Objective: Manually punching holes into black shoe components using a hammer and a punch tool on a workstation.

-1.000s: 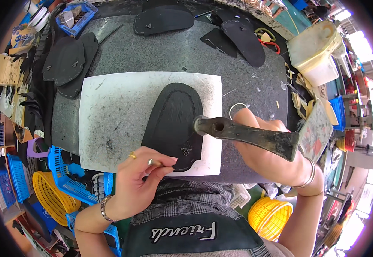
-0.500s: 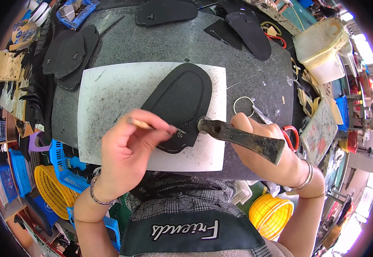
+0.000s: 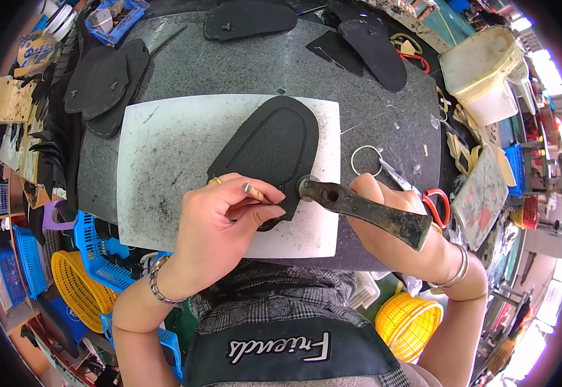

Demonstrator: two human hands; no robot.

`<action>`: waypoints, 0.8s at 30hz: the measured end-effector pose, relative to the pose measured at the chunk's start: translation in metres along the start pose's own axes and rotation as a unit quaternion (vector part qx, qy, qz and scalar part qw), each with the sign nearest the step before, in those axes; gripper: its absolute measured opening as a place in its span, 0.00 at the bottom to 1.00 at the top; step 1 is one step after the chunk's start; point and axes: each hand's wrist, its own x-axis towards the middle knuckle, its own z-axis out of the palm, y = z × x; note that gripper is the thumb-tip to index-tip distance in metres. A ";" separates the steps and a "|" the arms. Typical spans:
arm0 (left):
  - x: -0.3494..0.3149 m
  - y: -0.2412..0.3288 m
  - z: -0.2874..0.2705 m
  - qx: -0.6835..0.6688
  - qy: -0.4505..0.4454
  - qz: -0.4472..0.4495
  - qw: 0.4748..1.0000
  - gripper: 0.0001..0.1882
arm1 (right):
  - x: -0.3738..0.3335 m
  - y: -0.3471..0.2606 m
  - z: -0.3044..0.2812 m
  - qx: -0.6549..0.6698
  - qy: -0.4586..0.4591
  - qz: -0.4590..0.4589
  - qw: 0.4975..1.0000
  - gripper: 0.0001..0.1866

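A black stitched leather piece [image 3: 273, 138] with a rounded far end lies on a smudged white board [image 3: 161, 155]. My left hand [image 3: 220, 222] is over its near left part, pinching a thin rod-like tool [image 3: 249, 189] between thumb and fingers. One blunt end of that rod shows; its tip is hidden by the fingers. My right hand [image 3: 397, 238] grips a hammer with a worn dark metal head [image 3: 368, 209]. The hammer's round face is beside the leather's right edge, close to my left fingertips. The hammer's handle is hidden by the hand.
Scissors with red handles [image 3: 437, 208] and a metal ring [image 3: 366, 160] lie right of the board on the grey speckled table [image 3: 384, 126]. More black leather pieces [image 3: 250, 19] lie at the back and left. A white tub [image 3: 481, 74] stands at the right, a yellow basket [image 3: 410, 326] below.
My left hand has moved right and closer over the leather, the rod going with it and covering the piece's small mark. The right hand and hammer have hardly moved.
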 end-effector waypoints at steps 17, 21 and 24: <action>0.011 -0.009 -0.009 -0.069 -0.068 -0.048 0.994 0.05 | 0.009 0.000 -0.004 -0.071 -0.004 -0.022 0.997 0.10; 0.008 -0.009 -0.005 0.065 -0.068 0.041 0.995 0.08 | 0.009 -0.001 -0.005 -0.081 -0.009 -0.019 0.996 0.10; 0.004 -0.005 0.002 0.116 -0.028 0.075 0.990 0.09 | 0.009 0.001 -0.005 -0.085 -0.016 -0.020 0.996 0.09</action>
